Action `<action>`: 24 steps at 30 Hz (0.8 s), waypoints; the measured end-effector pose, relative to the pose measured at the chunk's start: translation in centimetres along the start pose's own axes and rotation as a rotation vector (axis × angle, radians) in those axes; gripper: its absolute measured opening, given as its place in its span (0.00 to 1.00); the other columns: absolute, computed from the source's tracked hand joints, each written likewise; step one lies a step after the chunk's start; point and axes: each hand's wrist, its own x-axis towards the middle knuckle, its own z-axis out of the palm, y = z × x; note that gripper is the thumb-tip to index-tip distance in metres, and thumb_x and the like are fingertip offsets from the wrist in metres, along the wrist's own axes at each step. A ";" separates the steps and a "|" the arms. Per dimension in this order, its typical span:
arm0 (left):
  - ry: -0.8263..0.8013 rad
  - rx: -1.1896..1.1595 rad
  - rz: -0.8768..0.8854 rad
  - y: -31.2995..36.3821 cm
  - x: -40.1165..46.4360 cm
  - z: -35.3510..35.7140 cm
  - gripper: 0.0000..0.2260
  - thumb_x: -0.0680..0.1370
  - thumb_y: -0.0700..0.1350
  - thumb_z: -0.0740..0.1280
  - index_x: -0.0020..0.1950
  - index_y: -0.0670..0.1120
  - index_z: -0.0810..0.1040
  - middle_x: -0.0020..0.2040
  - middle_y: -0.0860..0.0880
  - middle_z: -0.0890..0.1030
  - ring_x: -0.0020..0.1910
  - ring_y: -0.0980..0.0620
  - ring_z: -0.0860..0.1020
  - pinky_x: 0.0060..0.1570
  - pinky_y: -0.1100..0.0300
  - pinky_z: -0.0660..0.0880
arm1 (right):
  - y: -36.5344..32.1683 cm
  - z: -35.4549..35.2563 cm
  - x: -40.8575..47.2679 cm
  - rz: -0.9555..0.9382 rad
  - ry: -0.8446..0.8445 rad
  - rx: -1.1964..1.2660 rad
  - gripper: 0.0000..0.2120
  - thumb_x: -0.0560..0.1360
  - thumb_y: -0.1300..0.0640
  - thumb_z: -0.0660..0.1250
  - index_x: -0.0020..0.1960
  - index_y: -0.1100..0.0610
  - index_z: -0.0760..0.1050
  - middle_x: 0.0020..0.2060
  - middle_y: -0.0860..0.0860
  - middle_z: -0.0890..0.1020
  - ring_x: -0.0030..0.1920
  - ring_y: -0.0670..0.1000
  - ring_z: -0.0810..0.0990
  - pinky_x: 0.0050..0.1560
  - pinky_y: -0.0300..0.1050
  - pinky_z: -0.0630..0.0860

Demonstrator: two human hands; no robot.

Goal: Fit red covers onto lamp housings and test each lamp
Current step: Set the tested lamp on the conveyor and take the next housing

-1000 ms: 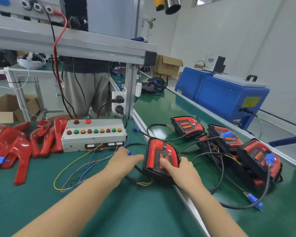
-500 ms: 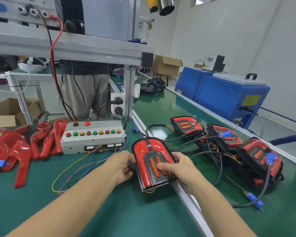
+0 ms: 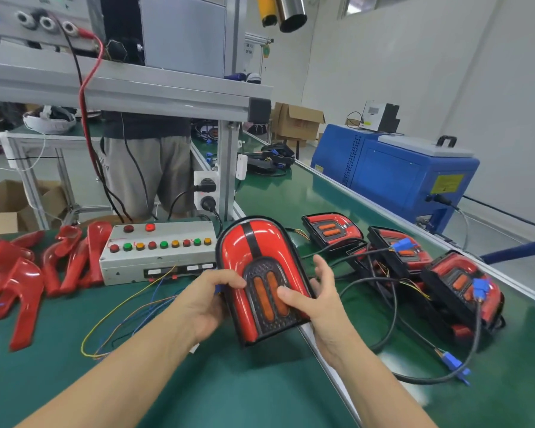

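A lamp (image 3: 254,264) with a red cover, black centre stripe and two orange strips is held tilted up above the green bench. My left hand (image 3: 210,301) grips its left edge, thumb on the face, with a blue connector at the fingers. My right hand (image 3: 315,301) holds the right edge, thumb pressed on the orange strips, fingers behind. Three more covered lamps (image 3: 332,228) (image 3: 399,251) (image 3: 464,285) lie on the conveyor at right with black cables. Loose red covers (image 3: 22,273) are piled at left.
A grey test box (image 3: 158,254) with coloured buttons sits behind the lamp, thin coloured wires (image 3: 121,313) trailing from it. A blue connector (image 3: 453,364) lies at right. A person stands behind the aluminium frame (image 3: 229,168). A blue machine (image 3: 396,177) stands beyond the conveyor.
Both hands have picked the lamp up off the bench and tipped its face up toward me. My left hand moved from the blue connector onto the lamp's left edge.
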 end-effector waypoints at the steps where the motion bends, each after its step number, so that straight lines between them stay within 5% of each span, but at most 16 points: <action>1: -0.002 -0.030 0.045 0.0 0.0 0.0 0.18 0.60 0.32 0.65 0.49 0.39 0.79 0.45 0.41 0.83 0.43 0.42 0.80 0.49 0.50 0.78 | -0.3 0.3 -0.2 -0.015 0.034 -0.028 0.57 0.52 0.48 0.83 0.73 0.39 0.56 0.70 0.43 0.60 0.74 0.45 0.57 0.73 0.56 0.62; 3: -0.014 -0.084 0.092 0.1 0.0 0.2 0.19 0.59 0.33 0.65 0.50 0.39 0.79 0.47 0.41 0.83 0.45 0.42 0.79 0.52 0.48 0.77 | -0.7 0.6 -0.6 -0.006 0.027 0.063 0.63 0.51 0.47 0.81 0.77 0.41 0.49 0.74 0.44 0.58 0.75 0.45 0.56 0.74 0.54 0.59; 6: -0.054 -0.149 0.124 0.7 0.0 0.5 0.19 0.59 0.36 0.66 0.50 0.40 0.79 0.48 0.41 0.83 0.43 0.42 0.82 0.48 0.45 0.78 | -1.3 0.6 -1.0 0.080 -0.103 0.332 0.59 0.58 0.57 0.80 0.79 0.45 0.47 0.75 0.51 0.62 0.73 0.52 0.66 0.74 0.56 0.62; 10: -0.061 -0.176 0.121 1.7 0.5 1.8 0.20 0.59 0.39 0.67 0.51 0.39 0.79 0.46 0.40 0.84 0.39 0.41 0.83 0.40 0.48 0.80 | -2.2 0.7 -1.6 0.027 -0.251 0.232 0.31 0.67 0.60 0.76 0.68 0.59 0.71 0.58 0.58 0.82 0.56 0.54 0.80 0.63 0.55 0.75; 14: -0.026 -0.073 0.079 3.0 0.9 3.2 0.20 0.58 0.41 0.70 0.49 0.41 0.79 0.43 0.42 0.84 0.36 0.44 0.83 0.39 0.51 0.80 | -2.9 0.8 -1.1 -0.029 -0.196 0.156 0.18 0.73 0.60 0.71 0.61 0.58 0.76 0.54 0.55 0.84 0.54 0.54 0.82 0.52 0.49 0.81; 19: -0.080 0.262 0.087 4.8 0.4 3.7 0.19 0.64 0.50 0.72 0.53 0.46 0.77 0.51 0.48 0.79 0.52 0.48 0.77 0.67 0.47 0.64 | -4.2 -0.6 2.8 0.048 -0.086 0.409 0.15 0.74 0.64 0.66 0.60 0.65 0.75 0.54 0.62 0.83 0.52 0.56 0.83 0.50 0.50 0.82; 21: -0.001 0.424 0.103 5.3 0.5 2.1 0.19 0.71 0.48 0.71 0.60 0.47 0.74 0.59 0.50 0.75 0.61 0.49 0.74 0.65 0.50 0.63 | -4.7 -1.4 5.4 0.081 0.022 0.471 0.13 0.77 0.65 0.65 0.61 0.66 0.73 0.56 0.62 0.82 0.56 0.57 0.81 0.50 0.51 0.82; 24: 0.115 0.596 0.181 6.6 -0.4 -1.8 0.21 0.73 0.43 0.71 0.64 0.48 0.71 0.60 0.49 0.77 0.59 0.51 0.74 0.58 0.54 0.66 | -5.7 -2.2 9.4 0.072 0.230 0.626 0.18 0.79 0.66 0.63 0.67 0.67 0.68 0.62 0.63 0.77 0.60 0.58 0.78 0.58 0.55 0.77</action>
